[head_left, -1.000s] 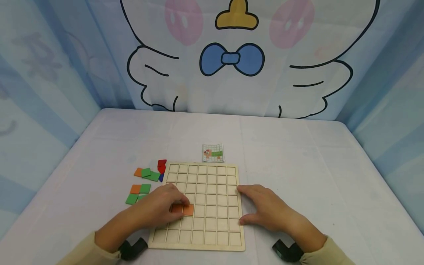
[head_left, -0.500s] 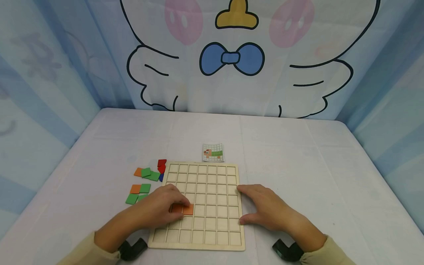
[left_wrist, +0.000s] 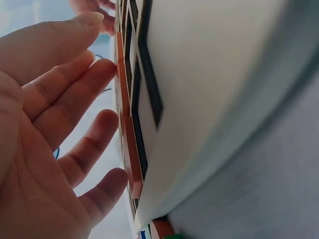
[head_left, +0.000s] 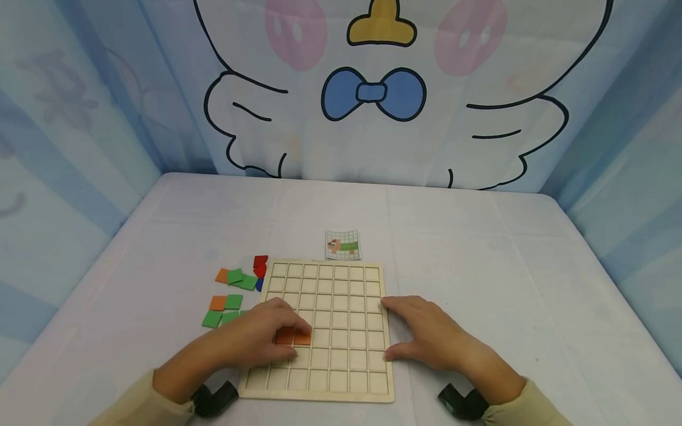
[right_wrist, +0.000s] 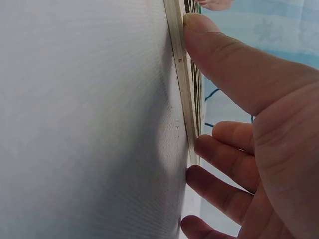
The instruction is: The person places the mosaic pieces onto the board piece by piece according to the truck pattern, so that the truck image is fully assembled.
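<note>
Orange tiles: two of them, side by side in neighbouring cells of one row, towards the left of the board; how deep they sit cannot be made out.
Wooden grid board: flat on the white-covered counter, between the two hands.
Left hand: over the board's left part, fingers gently bent, thumb apart from them, gripping nothing; its fingertips lie over or just beside the far edge of the pair — whether they touch it cannot be told.
Right hand: thumb and fingers spread, some tips against the board's right edge without closing round it; judged to be steadying it.
Just changed: the left thumb has drawn back from the tiles, towards the person, and the fingertips have shifted slightly right, so more of both tiles shows than half a second ago.
Meaning for the work: the pinch seems to have been released — the tile farther right can be judged as laid, and the pair looks lined up along its row.
Picture card: just beyond the board's far edge, printed with green and orange shapes on a small grid.
Loose pieces: green tiles and other orange ones left of the board; red pieces and a blue piece just beside its far left corner.
</note>
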Demonstrator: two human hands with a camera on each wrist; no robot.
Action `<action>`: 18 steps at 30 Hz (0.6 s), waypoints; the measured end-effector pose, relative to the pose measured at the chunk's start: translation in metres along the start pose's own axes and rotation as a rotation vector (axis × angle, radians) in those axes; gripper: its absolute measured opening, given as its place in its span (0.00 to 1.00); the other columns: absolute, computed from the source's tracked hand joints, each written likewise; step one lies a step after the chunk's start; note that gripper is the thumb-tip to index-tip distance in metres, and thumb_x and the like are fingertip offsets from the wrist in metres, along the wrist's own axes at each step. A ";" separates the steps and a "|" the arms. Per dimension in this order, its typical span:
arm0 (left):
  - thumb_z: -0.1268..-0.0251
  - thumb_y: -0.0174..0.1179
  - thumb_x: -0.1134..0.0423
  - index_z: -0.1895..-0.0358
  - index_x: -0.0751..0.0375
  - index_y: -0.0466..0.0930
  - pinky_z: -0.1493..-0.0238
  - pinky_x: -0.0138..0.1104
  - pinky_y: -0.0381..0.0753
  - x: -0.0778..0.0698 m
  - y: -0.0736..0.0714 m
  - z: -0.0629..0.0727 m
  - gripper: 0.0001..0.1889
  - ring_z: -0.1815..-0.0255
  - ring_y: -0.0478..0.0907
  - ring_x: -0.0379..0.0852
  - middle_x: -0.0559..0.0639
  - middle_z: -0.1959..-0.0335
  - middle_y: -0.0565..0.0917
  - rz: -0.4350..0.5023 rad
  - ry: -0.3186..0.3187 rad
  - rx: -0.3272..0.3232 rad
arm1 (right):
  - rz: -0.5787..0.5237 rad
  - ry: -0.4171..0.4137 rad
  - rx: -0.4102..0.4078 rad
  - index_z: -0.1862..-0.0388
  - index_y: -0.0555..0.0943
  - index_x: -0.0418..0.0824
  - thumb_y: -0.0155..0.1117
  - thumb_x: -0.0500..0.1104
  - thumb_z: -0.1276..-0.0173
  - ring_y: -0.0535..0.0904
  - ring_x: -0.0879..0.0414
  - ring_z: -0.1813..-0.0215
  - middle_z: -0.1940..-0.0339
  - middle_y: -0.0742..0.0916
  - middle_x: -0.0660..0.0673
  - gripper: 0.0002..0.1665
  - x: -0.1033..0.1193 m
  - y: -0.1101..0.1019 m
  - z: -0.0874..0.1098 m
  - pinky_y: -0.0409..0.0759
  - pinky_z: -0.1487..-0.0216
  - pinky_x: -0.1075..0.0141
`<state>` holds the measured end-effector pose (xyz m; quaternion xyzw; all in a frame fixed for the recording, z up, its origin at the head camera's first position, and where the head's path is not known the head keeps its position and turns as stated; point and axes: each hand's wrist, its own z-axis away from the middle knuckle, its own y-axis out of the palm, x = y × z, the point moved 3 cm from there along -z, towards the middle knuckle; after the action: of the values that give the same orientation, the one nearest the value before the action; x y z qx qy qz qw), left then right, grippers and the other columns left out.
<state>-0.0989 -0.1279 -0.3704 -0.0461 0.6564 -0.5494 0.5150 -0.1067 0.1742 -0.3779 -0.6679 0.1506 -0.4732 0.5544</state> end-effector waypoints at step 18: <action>0.37 0.70 0.56 0.46 0.50 0.84 0.42 0.45 0.76 0.006 -0.011 0.007 0.16 0.43 0.73 0.45 0.39 0.48 0.79 0.056 -0.057 -0.098 | -0.003 0.004 0.001 0.30 0.71 0.34 0.75 0.62 0.43 0.73 0.40 0.34 0.34 0.78 0.38 0.51 0.001 0.000 -0.001 0.70 0.37 0.42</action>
<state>-0.1019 -0.1404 -0.3650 -0.0684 0.6685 -0.5005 0.5458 -0.1067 0.1732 -0.3775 -0.6670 0.1506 -0.4754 0.5535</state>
